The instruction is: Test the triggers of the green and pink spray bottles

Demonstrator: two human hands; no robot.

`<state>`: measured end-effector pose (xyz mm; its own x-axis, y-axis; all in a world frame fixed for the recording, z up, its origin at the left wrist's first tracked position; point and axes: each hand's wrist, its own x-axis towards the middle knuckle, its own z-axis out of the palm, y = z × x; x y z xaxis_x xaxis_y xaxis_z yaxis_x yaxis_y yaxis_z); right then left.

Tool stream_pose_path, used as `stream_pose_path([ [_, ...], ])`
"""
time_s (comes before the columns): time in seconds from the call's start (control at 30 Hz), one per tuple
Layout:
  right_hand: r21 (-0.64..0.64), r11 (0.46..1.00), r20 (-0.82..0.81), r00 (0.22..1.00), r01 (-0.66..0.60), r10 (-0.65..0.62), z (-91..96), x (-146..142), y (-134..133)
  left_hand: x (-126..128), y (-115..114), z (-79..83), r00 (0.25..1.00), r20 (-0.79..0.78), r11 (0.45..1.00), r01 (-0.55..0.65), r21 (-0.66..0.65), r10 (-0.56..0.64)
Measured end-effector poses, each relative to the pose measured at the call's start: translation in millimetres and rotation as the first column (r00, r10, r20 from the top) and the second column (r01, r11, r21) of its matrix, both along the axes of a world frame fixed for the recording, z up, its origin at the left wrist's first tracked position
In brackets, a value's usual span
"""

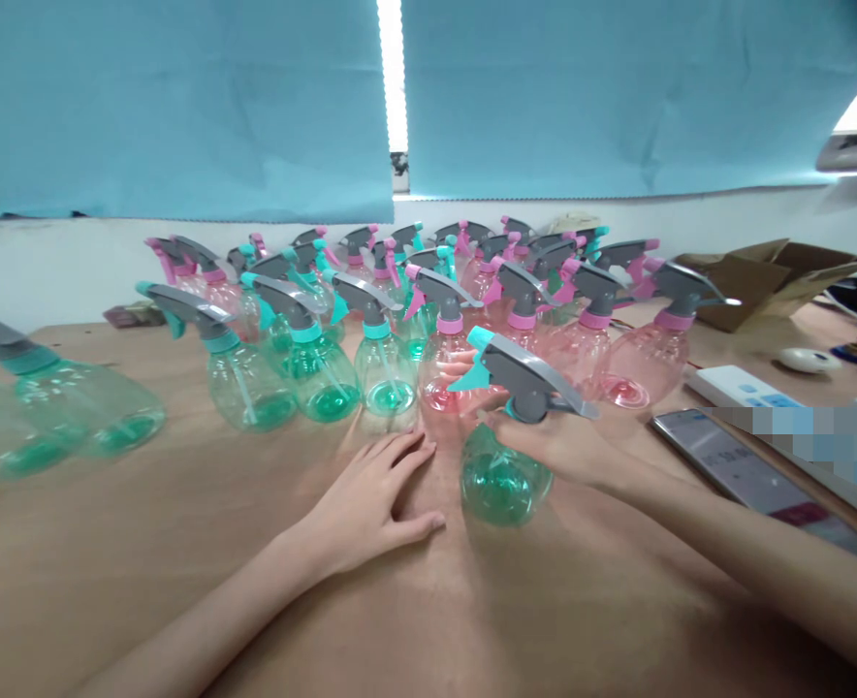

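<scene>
My right hand [555, 441] is closed around the neck of a green spray bottle [505, 485], just under its grey and turquoise trigger head. The bottle is slightly tilted; whether its base touches the table is unclear. To its left, my left hand [374, 499] lies on the wooden table [290, 620] with fingers spread and nothing in it. Beyond my hands, a front row has a clear green bottle [389, 383], another green bottle [323, 378] and a pink bottle [447, 364], partly hidden by my right fingers.
Several more pink and green spray bottles crowd the back. Two green bottles stand at the left, one of them a tilted-looking bottle [94, 407]. At right are a phone [748, 475], a white box [745, 388], a white mouse [807, 361] and an open cardboard box [770, 281].
</scene>
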<state>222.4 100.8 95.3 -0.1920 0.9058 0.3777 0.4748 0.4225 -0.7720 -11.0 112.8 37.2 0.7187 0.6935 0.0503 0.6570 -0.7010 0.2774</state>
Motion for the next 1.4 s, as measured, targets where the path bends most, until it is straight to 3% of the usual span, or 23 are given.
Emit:
stream_pose_path([
  [0.9,-0.002,1.000,0.011,1.000,0.000,0.001,-2.3,1.7,1.0,-0.2,0.6,0.5,1.000,-0.016,1.000,-0.003,-0.002,0.003],
  [1.17,-0.031,0.997,0.028,0.998,0.066,-0.065,0.0,1.6,-0.7,0.5,0.1,0.1,1.000,0.002,1.000,-0.004,0.006,0.004],
  [1.4,-0.040,0.999,-0.004,1.000,-0.006,0.006,1.5,0.6,-0.6,0.4,-0.3,1.1,1.000,-0.003,1.000,-0.009,-0.008,0.009],
])
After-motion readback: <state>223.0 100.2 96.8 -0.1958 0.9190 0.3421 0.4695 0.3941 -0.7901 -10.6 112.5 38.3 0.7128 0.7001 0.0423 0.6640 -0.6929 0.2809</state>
